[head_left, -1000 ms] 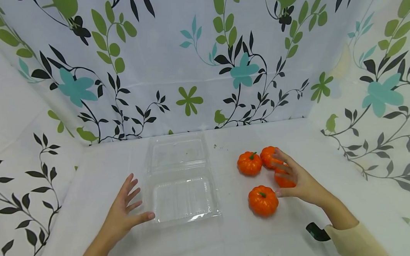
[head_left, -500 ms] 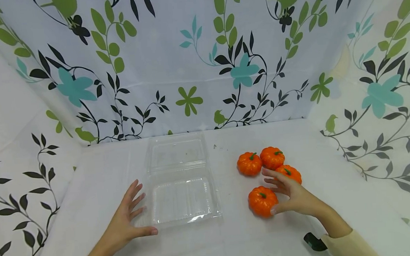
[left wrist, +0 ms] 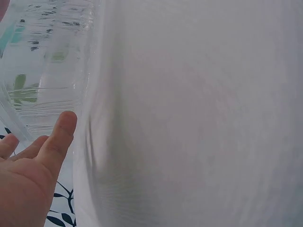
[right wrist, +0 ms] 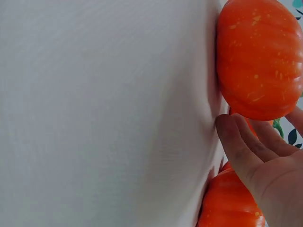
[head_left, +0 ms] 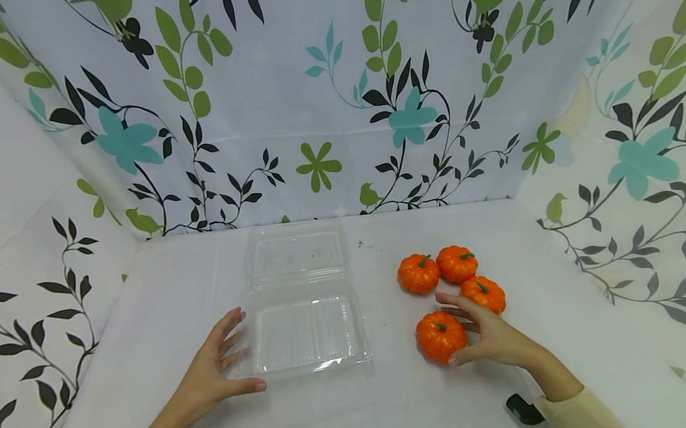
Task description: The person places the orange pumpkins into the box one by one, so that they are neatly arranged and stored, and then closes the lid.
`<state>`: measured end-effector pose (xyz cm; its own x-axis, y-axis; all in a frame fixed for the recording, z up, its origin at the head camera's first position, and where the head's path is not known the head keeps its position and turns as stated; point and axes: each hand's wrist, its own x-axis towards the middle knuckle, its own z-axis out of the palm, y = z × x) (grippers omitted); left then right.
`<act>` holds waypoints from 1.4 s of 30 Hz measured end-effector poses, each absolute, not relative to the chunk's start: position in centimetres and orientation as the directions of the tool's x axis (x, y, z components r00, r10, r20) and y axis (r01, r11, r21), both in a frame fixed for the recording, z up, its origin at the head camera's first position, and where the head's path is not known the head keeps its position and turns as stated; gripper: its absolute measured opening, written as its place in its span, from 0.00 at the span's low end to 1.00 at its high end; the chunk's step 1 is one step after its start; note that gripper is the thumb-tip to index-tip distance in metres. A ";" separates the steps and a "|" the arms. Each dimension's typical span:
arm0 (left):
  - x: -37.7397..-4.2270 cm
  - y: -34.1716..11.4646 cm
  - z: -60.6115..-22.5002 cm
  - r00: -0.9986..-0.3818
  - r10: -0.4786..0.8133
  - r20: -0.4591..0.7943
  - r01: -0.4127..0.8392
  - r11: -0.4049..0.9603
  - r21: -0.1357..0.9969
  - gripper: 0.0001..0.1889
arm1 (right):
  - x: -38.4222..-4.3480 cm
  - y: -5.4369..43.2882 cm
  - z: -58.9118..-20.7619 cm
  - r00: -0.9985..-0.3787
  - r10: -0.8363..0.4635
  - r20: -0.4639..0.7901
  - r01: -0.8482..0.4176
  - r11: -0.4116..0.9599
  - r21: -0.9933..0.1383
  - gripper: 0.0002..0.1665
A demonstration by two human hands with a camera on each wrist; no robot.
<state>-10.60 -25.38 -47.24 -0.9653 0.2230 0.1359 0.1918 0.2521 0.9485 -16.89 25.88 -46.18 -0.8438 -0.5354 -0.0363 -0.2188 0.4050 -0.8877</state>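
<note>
A small orange pumpkin with a green stem sits nearest me on the white table. My right hand is at its right side, thumb by its near edge and fingers reaching behind it. From the right wrist, the relaxed fingers lie right beside the pumpkin, not curled round it. To the left lies a clear plastic clamshell box, lid folded back. My left hand is spread at the box's left edge, thumb pointing right near its front corner; the left wrist view shows its fingers by the clear wall.
Behind the near pumpkin stand three more: a left one, a back one and a right one close to my right fingers. The opened lid lies toward the back. A patterned curtain rises behind the table.
My right hand has come down and toward me from over the back-right pumpkins to the near pumpkin's side. My left hand has shifted slightly toward me, beside the box.
</note>
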 end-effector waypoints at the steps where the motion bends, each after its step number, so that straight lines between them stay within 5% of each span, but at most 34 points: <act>1: -10.6 -25.4 -47.2 -0.965 0.224 0.135 0.190 0.247 0.950 0.64 | -16.9 25.9 -46.3 -0.844 -0.535 -0.037 -0.223 0.412 -0.884 0.59; 21: -10.2 -25.3 -46.9 -0.976 0.206 0.069 0.122 0.255 0.959 0.62 | -16.3 25.2 -46.9 -0.878 -0.473 -0.072 -0.214 0.524 -0.824 0.53; 42: -9.8 -25.1 -46.6 -0.979 0.193 0.058 0.110 0.270 0.956 0.63 | -16.8 23.4 -46.3 -0.824 -0.566 -0.023 -0.287 0.453 -0.844 0.52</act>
<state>-9.84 -25.09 -46.63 -0.9794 0.1934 0.0585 0.1104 0.2701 0.9565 -16.85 23.38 -46.32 -0.8243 -0.5657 -0.0227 -0.2875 0.4528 -0.8440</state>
